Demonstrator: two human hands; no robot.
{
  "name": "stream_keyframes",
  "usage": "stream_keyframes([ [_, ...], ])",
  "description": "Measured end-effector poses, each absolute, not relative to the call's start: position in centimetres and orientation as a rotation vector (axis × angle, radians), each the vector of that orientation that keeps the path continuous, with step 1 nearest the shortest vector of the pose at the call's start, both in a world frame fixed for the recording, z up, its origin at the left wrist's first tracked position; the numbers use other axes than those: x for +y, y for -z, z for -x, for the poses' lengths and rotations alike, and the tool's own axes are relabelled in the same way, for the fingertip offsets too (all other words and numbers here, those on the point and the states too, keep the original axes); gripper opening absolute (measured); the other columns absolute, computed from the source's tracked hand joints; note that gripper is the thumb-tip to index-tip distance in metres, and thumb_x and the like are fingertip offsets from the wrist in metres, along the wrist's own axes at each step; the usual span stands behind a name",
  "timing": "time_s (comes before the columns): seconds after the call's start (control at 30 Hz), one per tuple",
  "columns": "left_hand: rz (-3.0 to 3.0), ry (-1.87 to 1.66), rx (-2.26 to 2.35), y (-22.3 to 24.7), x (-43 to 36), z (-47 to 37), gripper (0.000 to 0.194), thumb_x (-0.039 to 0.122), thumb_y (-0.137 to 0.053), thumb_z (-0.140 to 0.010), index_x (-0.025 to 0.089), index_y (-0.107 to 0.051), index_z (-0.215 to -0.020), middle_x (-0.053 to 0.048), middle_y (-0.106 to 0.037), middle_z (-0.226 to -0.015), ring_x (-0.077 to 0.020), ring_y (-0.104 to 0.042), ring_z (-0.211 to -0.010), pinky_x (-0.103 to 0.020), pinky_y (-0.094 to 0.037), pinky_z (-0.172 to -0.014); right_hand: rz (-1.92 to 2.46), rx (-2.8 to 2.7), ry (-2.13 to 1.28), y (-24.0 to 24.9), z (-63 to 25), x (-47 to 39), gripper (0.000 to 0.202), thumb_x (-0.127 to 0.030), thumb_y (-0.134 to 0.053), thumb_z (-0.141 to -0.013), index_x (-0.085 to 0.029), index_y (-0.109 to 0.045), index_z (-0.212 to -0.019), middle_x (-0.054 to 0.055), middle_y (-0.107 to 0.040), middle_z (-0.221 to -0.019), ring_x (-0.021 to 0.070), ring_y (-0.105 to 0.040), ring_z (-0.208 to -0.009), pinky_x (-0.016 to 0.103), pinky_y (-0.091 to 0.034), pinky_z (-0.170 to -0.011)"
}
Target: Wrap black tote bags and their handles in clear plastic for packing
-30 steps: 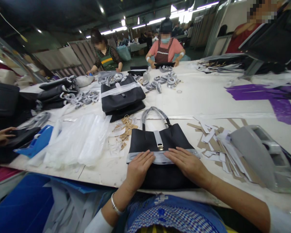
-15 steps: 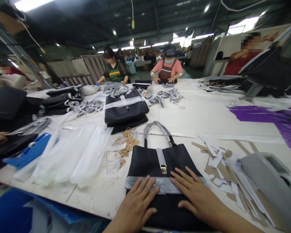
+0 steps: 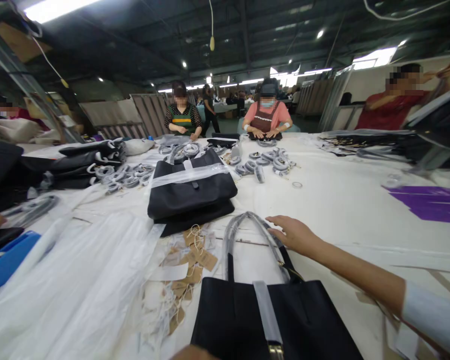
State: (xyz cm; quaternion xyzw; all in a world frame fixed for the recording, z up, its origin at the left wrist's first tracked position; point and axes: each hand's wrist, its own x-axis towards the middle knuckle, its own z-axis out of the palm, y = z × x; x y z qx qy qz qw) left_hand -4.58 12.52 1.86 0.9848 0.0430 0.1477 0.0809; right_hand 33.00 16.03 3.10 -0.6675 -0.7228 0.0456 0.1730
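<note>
While the right hand [image 3: 295,235], fingers parted, reaches beside the film-wrapped handles [image 3: 229,245], contact uncertain, the left hand [image 3: 195,353] shows only partly at the bottom edge; its state cannot be told. Black handbag [image 3: 228,312], one: on the white table [image 3: 333,200], directly before the person. Left of it: brown tags [image 3: 207,260], strung; whitish plastic sheeting [image 3: 78,285]. Beyond: second bag [image 3: 191,197]; coiled grey straps [image 3: 281,164]. Far right: purple sheet [image 3: 431,202].
</note>
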Motion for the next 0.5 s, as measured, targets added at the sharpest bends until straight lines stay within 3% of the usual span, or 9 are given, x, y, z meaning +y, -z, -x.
stream_keyframes([
  [0.07, -2.885, -0.470, 0.239, -3.8, 16.3, 2.3, 0.032, 0.036, -0.047, -0.099, 0.043, -0.064, -0.125, 0.006, -0.075, -0.108, -0.0149, -0.072, -0.093, -0.024, -0.057, -0.076, 2.000, -2.031, -0.143, -1.7, -32.8, 18.6, 0.041, -0.032, -0.051, -0.094, -0.017, -0.060, -0.130, 0.013, -0.070, -0.115, 0.0280, -0.066, -0.104, 0.040, -0.052, -0.088],
  [0.2, -2.630, -0.637, 0.803, -5.3, 24.5, -5.2, 0.023, 0.034, -0.053, -0.096, 0.023, -0.070, -0.106, -0.005, -0.074, -0.098, -0.0183, -0.070, -0.084, -0.028, -0.056, -0.075, 2.046, -1.992, -0.123, 0.1, -32.2, 21.0, 0.032, -0.026, -0.053, -0.091, -0.020, -0.066, -0.120, 0.010, -0.072, -0.104, 0.0252, -0.067, -0.097, 0.032, -0.050, -0.080],
  [0.3, -2.699, -0.574, 1.045, -3.7, 28.7, -10.5, 0.039, 0.044, -0.064, -0.088, 0.017, -0.063, -0.117, -0.012, -0.067, -0.113, -0.0267, -0.064, -0.106, -0.036, -0.053, -0.088, 2.025, -1.969, -0.093, 0.4, -32.0, 21.2, 0.029, -0.027, -0.050, -0.094, -0.021, -0.066, -0.117, 0.009, -0.071, -0.103, 0.0233, -0.066, -0.095, 0.031, -0.049, -0.080],
  [0.37, -2.667, -0.434, 1.140, -2.3, 30.2, -12.8, 0.045, 0.042, -0.067, -0.085, 0.014, -0.060, -0.119, -0.016, -0.064, -0.118, -0.0316, -0.059, -0.114, -0.041, -0.050, -0.093, 1.988, -1.934, -0.057, 0.2, -31.9, 21.2, 0.030, -0.027, -0.047, -0.095, -0.019, -0.064, -0.119, 0.009, -0.069, -0.106, 0.0227, -0.066, -0.096, 0.032, -0.049, -0.083],
  [0.5, -2.517, -0.253, 1.111, -1.1, 31.9, -14.2, 0.017, 0.024, -0.059, -0.085, 0.015, -0.065, -0.099, -0.014, -0.069, -0.102, -0.0280, -0.064, -0.099, -0.037, -0.049, -0.089, 1.867, -1.830, -0.073, -0.3, -31.8, 21.5, 0.028, -0.023, -0.046, -0.095, -0.018, -0.061, -0.118, 0.010, -0.068, -0.112, 0.0224, -0.064, -0.101, 0.033, -0.047, -0.090],
])
